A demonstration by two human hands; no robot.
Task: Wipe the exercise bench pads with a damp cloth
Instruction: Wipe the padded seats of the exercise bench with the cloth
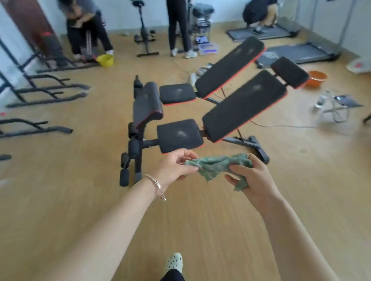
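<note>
A green cloth (217, 166) hangs stretched between my two hands, above the wooden floor. My left hand (173, 167) pinches its left end, and my right hand (252, 180) grips its right end. Just beyond them stands the near exercise bench, with a black seat pad (179, 135) trimmed in red and an inclined back pad (244, 106), both marked with pale smudges. A small head pad (289, 72) tops the back pad. A curved leg pad (147, 105) rises at the bench's left end. A second bench (229, 67) stands behind it.
Black rack feet (37, 94) line the left side. Three people work at the far wall near an exercise bike (143, 23) and treadmills (299, 52). A yellow basin (105, 60), an orange basin (317, 78) and a folding stool (341, 105) stand on the floor. My foot (174, 262) is below.
</note>
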